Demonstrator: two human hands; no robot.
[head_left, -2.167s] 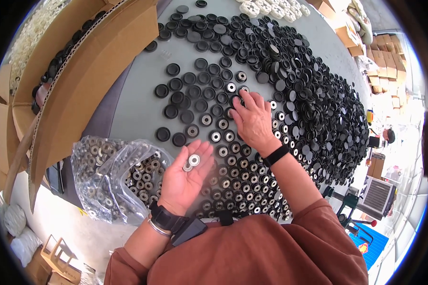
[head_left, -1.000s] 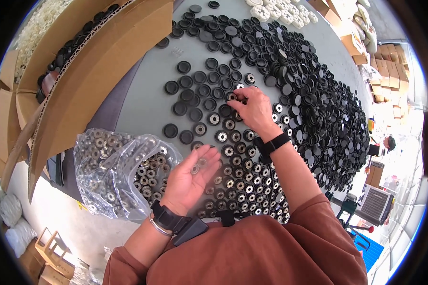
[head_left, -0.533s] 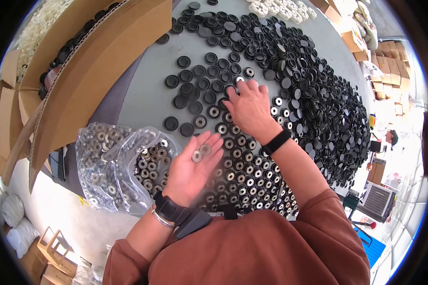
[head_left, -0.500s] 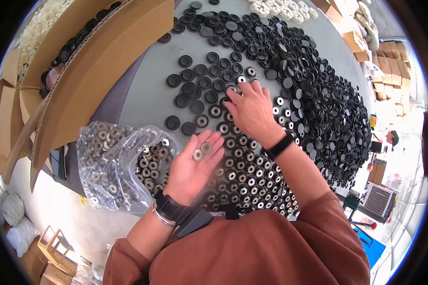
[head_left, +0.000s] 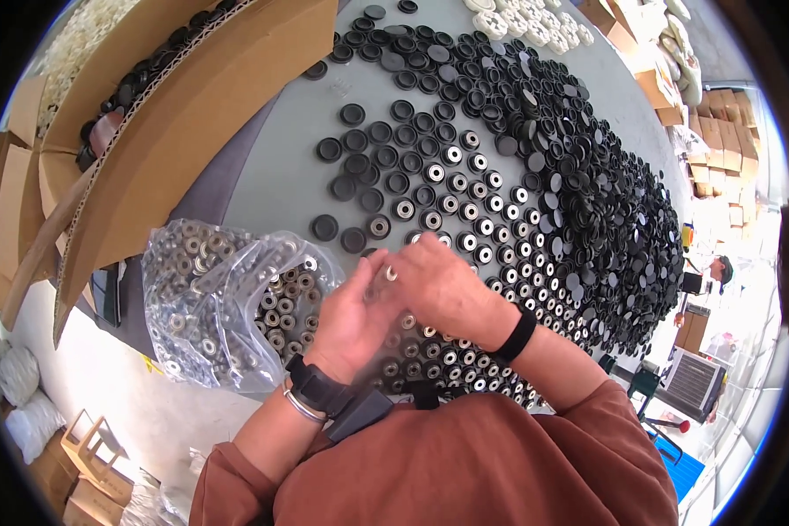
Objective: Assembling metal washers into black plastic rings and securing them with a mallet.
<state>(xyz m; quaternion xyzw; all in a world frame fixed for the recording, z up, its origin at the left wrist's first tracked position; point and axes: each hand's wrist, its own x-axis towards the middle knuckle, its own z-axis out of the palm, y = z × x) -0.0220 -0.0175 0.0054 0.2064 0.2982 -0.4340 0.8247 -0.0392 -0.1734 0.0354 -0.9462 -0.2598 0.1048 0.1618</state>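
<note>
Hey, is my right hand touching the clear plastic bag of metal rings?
Apart. The head view shows your left hand in the gap between your right hand and the plastic bag.

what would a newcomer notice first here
First, a dense pile of black round caps sweeps across the far and right side of the grey table. Nearer, metal rings shine in many caps, near the left grip and right grip, close together around the picture's centre. At left sit a clear plastic bag of rings and, beyond it, a cardboard box.
</note>
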